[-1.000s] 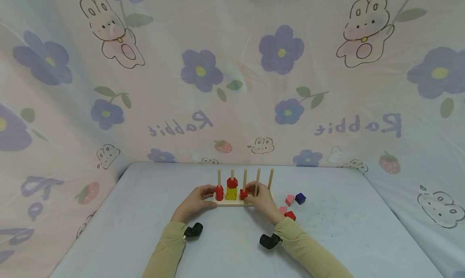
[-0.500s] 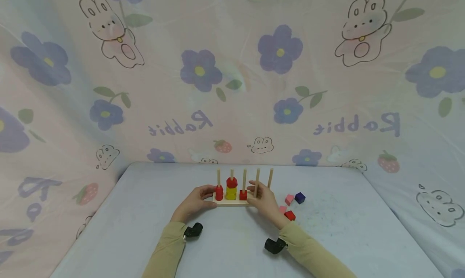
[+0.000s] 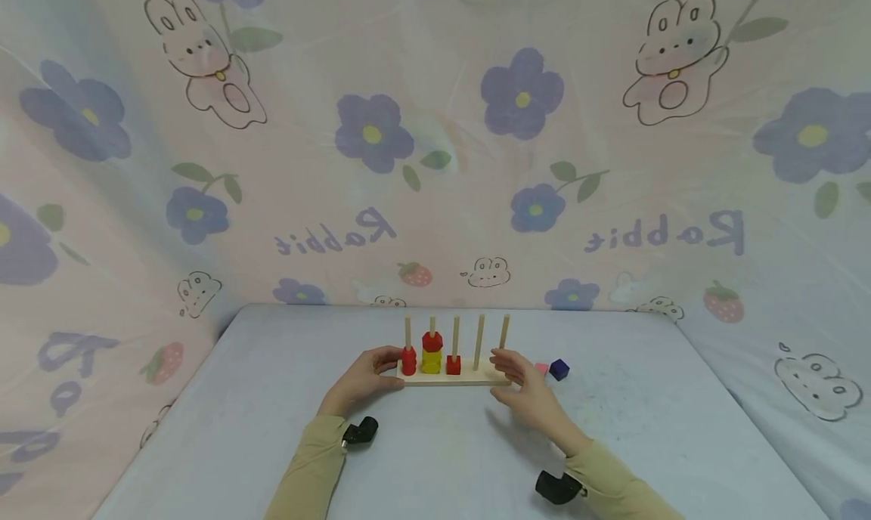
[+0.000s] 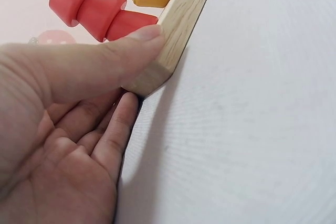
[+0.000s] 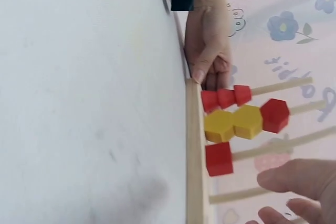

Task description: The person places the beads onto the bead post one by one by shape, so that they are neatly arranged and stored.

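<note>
My left hand (image 3: 361, 382) grips the left end of a wooden peg board (image 4: 176, 30), the thumb on its front edge and the fingers behind. Several upright pegs stand on the board. Red tapered pieces (image 5: 226, 98) are stacked on the leftmost peg. Beside them, yellow hexagonal blocks (image 5: 248, 121) carry a red hexagonal block (image 3: 432, 342) on top. A red cube (image 5: 219, 159) sits at the bottom of the middle peg. My right hand (image 3: 534, 399), fingers loosely bent and holding nothing, hovers by the board's right end, partly covering the last peg.
Just beyond my right hand lie a dark blue block (image 3: 559, 369) and a pink block (image 3: 541, 368), the latter partly hidden. The white table (image 3: 306, 338) meets a patterned cloth backdrop (image 3: 435, 165) behind.
My right hand has let go of the red cube, which stays on the middle peg, and has moved right toward the loose blocks. The left hand keeps its hold.
</note>
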The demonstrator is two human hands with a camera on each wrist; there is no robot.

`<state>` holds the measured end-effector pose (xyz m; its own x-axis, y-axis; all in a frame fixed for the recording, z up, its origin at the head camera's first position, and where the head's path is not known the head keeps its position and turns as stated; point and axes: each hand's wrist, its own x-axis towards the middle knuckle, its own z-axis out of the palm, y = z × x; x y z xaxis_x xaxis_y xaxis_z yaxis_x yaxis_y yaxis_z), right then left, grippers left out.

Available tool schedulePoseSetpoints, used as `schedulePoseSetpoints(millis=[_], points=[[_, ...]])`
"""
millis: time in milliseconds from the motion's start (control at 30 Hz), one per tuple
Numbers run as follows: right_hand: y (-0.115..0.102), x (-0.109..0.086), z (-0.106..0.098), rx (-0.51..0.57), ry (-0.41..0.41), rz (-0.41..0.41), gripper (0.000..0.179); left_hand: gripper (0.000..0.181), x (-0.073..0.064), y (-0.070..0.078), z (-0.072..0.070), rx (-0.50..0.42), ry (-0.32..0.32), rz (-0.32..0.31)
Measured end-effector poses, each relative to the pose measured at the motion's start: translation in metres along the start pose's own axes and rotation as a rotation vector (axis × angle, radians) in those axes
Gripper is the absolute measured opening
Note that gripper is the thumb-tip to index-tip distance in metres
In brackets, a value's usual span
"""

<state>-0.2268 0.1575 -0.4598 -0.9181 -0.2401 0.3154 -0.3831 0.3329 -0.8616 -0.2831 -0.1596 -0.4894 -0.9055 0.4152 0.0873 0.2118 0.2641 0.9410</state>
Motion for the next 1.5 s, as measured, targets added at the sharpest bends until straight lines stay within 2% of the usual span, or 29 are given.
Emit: schedulePoseSetpoints(millis=[133, 267, 467, 700, 1000, 1500], points=[[0.009, -0.004, -0.017, -0.050, 0.026, -0.078, 0.059, 0.053, 0.007, -0.015, 0.000, 0.004, 0.014, -0.009], [0.007, -0.006, -0.037, -0.120, 0.052, -0.124, 0.060, 0.053, 0.011, -0.024, -0.001, 0.009, 0.011, -0.011], [0.013, -0.002, -0.065, -0.227, 0.053, -0.098, 0.059, 0.053, 0.010, -0.024, -0.002, 0.013, 0.010, -0.016], [0.041, 0.005, -0.088, -0.328, 0.027, -0.093, 0.062, 0.054, 0.011, -0.025, -0.002, 0.013, 0.005, -0.030], [0.071, 0.009, -0.108, -0.352, -0.021, -0.090, 0.063, 0.053, 0.012, -0.027, -0.002, 0.007, 0.000, -0.013], [0.093, 0.013, -0.118, -0.348, -0.123, -0.053, 0.052, 0.054, 0.011, -0.025, -0.002, 0.016, -0.009, 0.017]])
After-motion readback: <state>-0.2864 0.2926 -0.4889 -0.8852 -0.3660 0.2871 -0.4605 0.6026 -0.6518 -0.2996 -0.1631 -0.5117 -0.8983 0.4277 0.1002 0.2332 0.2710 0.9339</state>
